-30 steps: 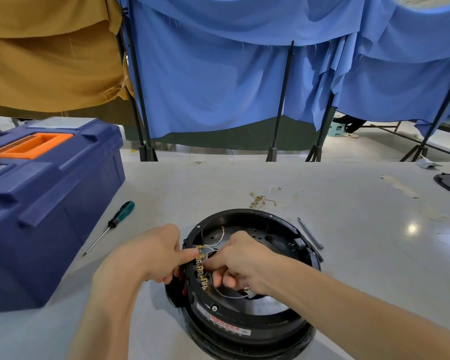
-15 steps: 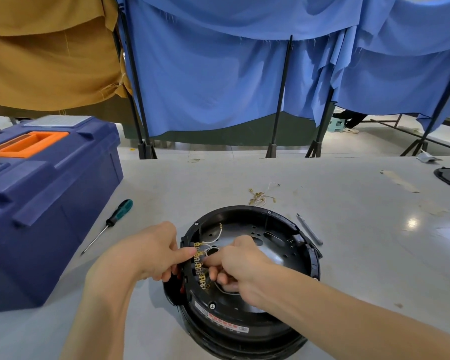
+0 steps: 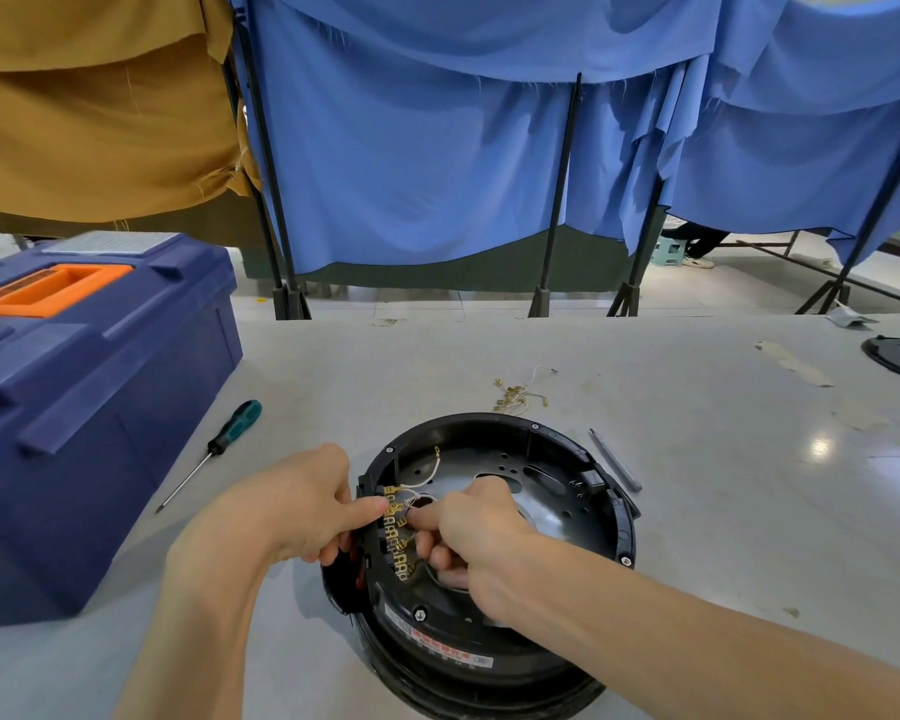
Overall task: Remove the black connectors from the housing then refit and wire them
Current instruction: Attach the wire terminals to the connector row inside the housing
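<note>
Black connectors (image 3: 388,538) between opposing fingers (image 3: 367,510)

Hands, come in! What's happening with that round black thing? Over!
Left hand grips rim of round black plastic housing, thumb by brass terminal row. Right hand apparently pinches thin white wire there. Nothing in the way.

1. The one view sits at the person's head and looks forward and down across the worktop (image 3: 697,459).
2. It is close. Both forearms enter from 6 o'clock, and the left hand (image 3: 297,506) and right hand (image 3: 474,532) meet just below frame centre at the round black housing (image 3: 489,422).
3. The wide lens bends the edges. Blue curtains (image 3: 411,174) fill 12 o'clock, and a blue toolbox (image 3: 100,407) sits at 9 o'clock.
</note>
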